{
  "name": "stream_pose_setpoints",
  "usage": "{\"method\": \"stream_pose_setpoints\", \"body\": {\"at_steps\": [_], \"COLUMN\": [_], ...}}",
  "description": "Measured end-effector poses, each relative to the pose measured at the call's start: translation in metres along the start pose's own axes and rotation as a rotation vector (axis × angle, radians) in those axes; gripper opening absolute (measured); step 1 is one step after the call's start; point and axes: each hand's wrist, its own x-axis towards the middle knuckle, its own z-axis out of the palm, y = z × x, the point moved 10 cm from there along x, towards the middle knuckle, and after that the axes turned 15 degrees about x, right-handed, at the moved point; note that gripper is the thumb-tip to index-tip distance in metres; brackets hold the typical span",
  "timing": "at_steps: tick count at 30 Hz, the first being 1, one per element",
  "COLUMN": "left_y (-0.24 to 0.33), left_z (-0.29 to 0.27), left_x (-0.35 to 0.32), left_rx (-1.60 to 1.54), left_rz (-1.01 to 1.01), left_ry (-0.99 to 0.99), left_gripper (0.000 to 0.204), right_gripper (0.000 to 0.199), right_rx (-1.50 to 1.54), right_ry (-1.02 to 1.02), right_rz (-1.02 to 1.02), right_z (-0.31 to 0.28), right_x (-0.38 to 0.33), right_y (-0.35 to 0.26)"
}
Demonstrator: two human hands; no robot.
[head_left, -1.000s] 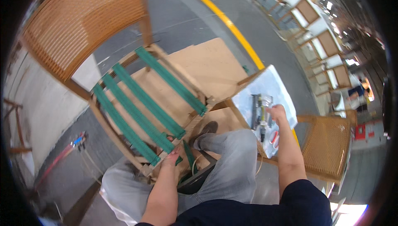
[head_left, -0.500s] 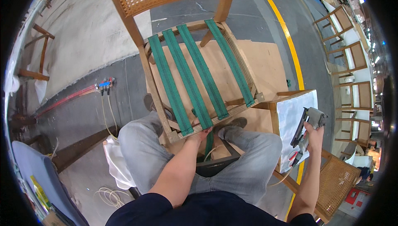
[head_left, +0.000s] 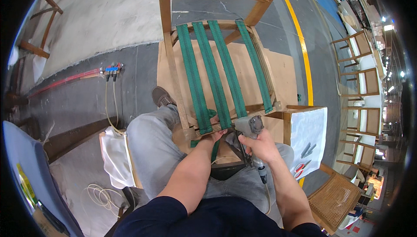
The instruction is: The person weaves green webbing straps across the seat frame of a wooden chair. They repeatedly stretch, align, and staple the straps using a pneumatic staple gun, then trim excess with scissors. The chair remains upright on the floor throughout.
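- Right now, a big wooden chair (head_left: 173, 69) lies tipped toward the person's lap, with its woven back at the top of the picture.
- Its open seat frame has four green straps (head_left: 213, 76) going from the far rail to the near rail.
- Under the chair is a flat brown board (head_left: 278, 76) on the grey floor.
- The person sits with both legs in grey trousers (head_left: 150, 145), and one brown shoe (head_left: 161, 96) sits just beside the left side of the frame.
- A small wooden stand with a white cloth (head_left: 310, 126) is by the right knee, touching the near right corner of the frame.
- On the cloth's near edge lie red scissors (head_left: 299, 168) and a few grey metal bits (head_left: 307, 150).
- A white bag (head_left: 115, 156) hangs by the left leg, with thin hoses (head_left: 108, 102) on the floor near it.
- More chairs (head_left: 362, 85) stand in a row far off at the right.
- The right hand (head_left: 260, 145) is wrapped tight around a grey staple gun (head_left: 248, 127), whose head sits at the near rail, just right of the middle straps.
- The left hand (head_left: 216, 132) is at the near rail too, fingers closed on the end of a green strap, pinching it against the wood.
- Both hands are close together, almost touching.
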Motion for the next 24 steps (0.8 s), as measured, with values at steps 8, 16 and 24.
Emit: {"method": "stream_pose_setpoints", "body": {"at_steps": [8,16,24], "left_y": [0.004,0.008,0.000], "left_z": [0.001,0.008,0.007], "left_x": [-0.009,-0.011,-0.009], "left_rx": [-0.005,0.089,-0.027], "left_rz": [-0.044,-0.005,-0.006], "left_ry": [0.091,0.042,0.020], "left_gripper": [0.048,0.034,0.025], "right_gripper": [0.027,0.016,0.025], "right_rx": [-0.125,-0.159,-0.222], "right_ry": [0.036,0.039,0.029], "right_rz": [0.028,-0.067,0.004], "right_z": [0.009,0.012,0.020], "right_x": [0.006,0.004,0.002], "right_y": [0.003,-0.001,0.006]}}
